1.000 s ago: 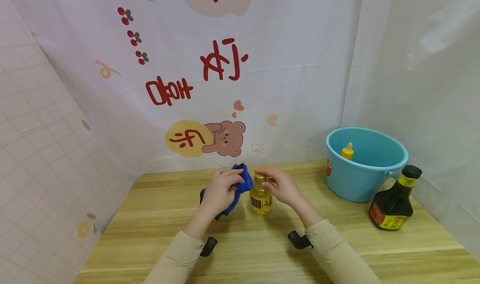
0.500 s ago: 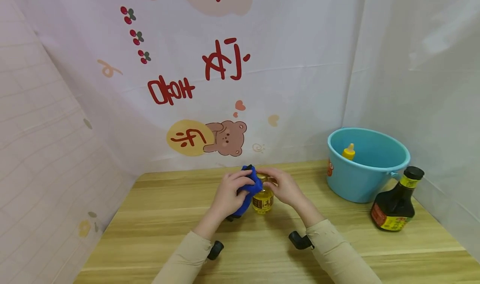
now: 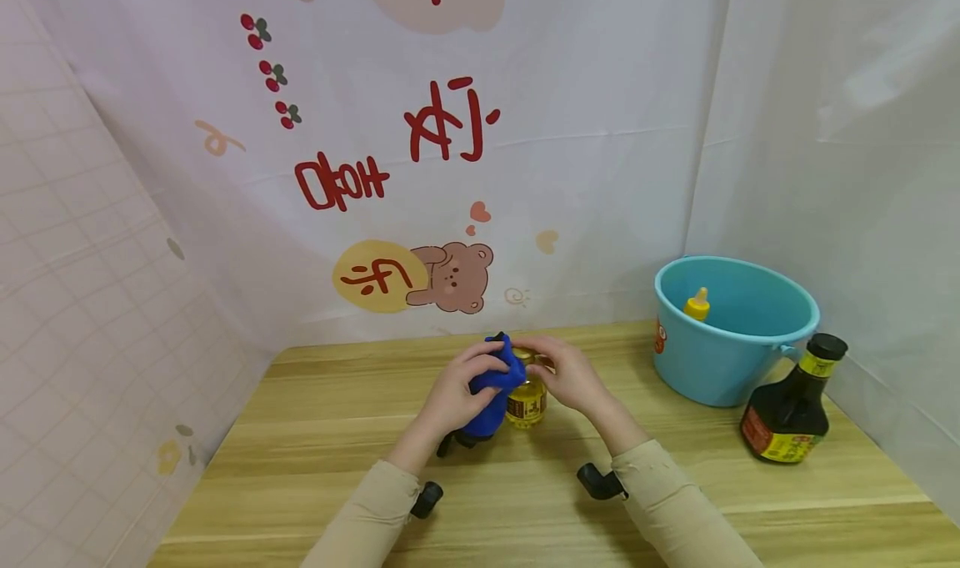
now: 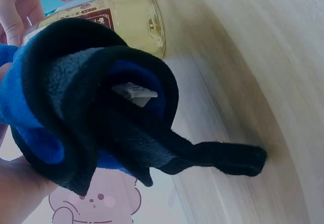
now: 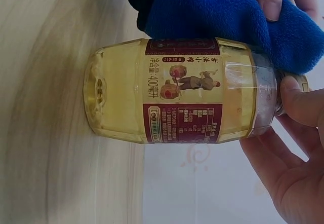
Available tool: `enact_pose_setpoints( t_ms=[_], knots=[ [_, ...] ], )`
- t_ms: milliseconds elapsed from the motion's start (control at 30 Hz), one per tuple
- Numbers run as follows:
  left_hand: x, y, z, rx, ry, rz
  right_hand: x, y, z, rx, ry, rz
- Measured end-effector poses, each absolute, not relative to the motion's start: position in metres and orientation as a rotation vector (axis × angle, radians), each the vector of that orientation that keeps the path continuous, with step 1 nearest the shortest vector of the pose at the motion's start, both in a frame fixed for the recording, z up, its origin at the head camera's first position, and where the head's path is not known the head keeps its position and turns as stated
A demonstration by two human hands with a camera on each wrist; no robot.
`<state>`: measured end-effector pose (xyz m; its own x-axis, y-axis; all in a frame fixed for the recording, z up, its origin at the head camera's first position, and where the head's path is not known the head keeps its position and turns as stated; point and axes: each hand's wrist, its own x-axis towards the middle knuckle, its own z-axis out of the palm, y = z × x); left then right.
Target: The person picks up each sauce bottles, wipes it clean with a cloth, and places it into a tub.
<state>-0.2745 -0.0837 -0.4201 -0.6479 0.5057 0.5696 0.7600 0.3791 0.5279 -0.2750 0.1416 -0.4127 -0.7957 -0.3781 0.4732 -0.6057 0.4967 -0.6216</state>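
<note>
Here, 2 hands [image 3: 457, 387] [image 3: 572, 374] grip: 1 cloth [image 3: 486, 415]; 1 bottle [image 5: 182, 92].

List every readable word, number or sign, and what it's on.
"古法小榨": on the clear, barrel-shaped bottle of yellow liquid.
"净含量:400毫升": same bottle; its finer print is too small.
White printed wall sheet: red lettering, too stylised to read surely.
Light blue round bucket: any lettering too small.
Dark bottle with black cap: lettering too small.
White tag inside the blue plush cloth with black trim: print too blurred.
</note>
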Motion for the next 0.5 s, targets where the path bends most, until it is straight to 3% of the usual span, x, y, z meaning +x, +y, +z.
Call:
enact_pose_setpoints(
  t_ms=[500],
  knots=[
    [-0.2685,-0.0931,-0.4285,-1.11,-2.364,-1.012,-0.2723,0.1402,-0.4107,0.788,-2.498,1.171]
  ],
)
